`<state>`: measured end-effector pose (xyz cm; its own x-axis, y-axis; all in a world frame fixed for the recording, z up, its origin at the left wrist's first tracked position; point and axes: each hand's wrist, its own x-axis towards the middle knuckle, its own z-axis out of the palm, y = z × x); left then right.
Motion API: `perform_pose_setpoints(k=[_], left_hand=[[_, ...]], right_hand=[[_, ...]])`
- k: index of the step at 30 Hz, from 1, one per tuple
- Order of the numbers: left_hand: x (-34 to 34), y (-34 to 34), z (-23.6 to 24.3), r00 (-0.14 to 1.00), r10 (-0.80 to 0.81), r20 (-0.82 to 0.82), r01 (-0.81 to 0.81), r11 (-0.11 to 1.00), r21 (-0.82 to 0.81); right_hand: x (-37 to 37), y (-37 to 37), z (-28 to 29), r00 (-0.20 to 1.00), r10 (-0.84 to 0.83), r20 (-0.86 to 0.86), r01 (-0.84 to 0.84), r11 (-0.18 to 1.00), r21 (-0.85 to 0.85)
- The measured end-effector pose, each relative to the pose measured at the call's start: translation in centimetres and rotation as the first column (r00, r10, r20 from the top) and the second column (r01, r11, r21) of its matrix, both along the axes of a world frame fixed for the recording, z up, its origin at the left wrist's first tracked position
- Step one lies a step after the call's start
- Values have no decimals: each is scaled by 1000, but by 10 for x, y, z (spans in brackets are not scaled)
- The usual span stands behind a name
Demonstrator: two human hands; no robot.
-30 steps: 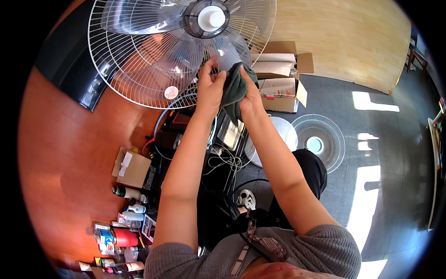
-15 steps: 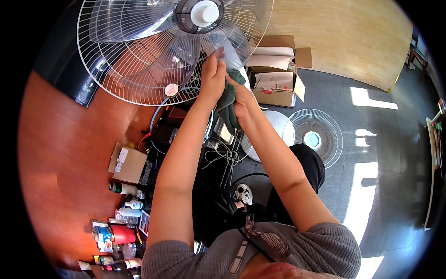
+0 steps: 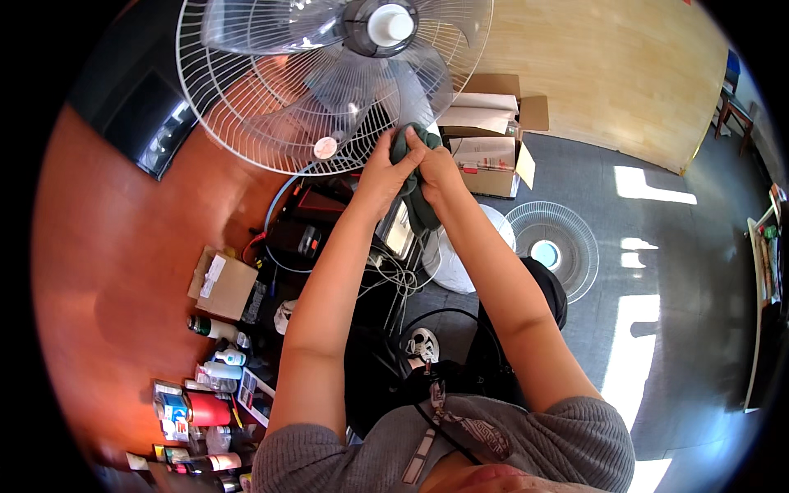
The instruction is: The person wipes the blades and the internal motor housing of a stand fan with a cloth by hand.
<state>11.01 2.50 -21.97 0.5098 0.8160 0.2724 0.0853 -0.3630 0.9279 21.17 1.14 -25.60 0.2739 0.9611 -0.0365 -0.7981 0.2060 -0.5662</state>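
A dark green cloth (image 3: pixel 422 215) is bunched between my two hands, just below the lower rim of a standing fan (image 3: pixel 355 72). My left hand (image 3: pixel 386 174) grips the cloth from the left, and my right hand (image 3: pixel 437 171) grips it from the right, with the thumbs close together. The lower part of the cloth hangs beneath my fingers. The fan has clear blades, a white hub cap (image 3: pixel 390 25) and a wire grille behind the blades; its front is uncovered.
A round detached fan grille (image 3: pixel 579 238) lies on the grey floor, beside a white round base (image 3: pixel 460 259). Open cardboard boxes (image 3: pixel 493 181) stand behind. Tangled cables (image 3: pixel 400 283) run near my left forearm. A reddish-brown desk (image 3: pixel 107 246) holds a small carton (image 3: pixel 226 286) and several bottles.
My hands have drawn together around the cloth and sit slightly lower, off the blade area. The left fingers have come down from the blade onto the cloth. The view has shifted a little.
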Motion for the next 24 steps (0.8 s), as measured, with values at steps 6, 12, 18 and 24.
perform_pose_setpoints(k=[6, 12, 18, 24], left_hand=[[1, 15, -2, 995, -8, 97, 15, 997, -70], [12, 24, -19, 980, -6, 201, 26, 995, -96], [9, 5, -16, 929, -163, 332, 261, 926, -274], [7, 5, -46, 945, -110, 307, 245, 862, -444]], right_hand=[[26, -13, 17, 894, 446, -42, -440, 891, 110], [44, -33, 6, 733, 222, 643, -216, 972, -90], [67, -30, 8, 876, 262, 404, -283, 959, -9], [81, -28, 1, 787, 466, 405, -448, 882, -144]])
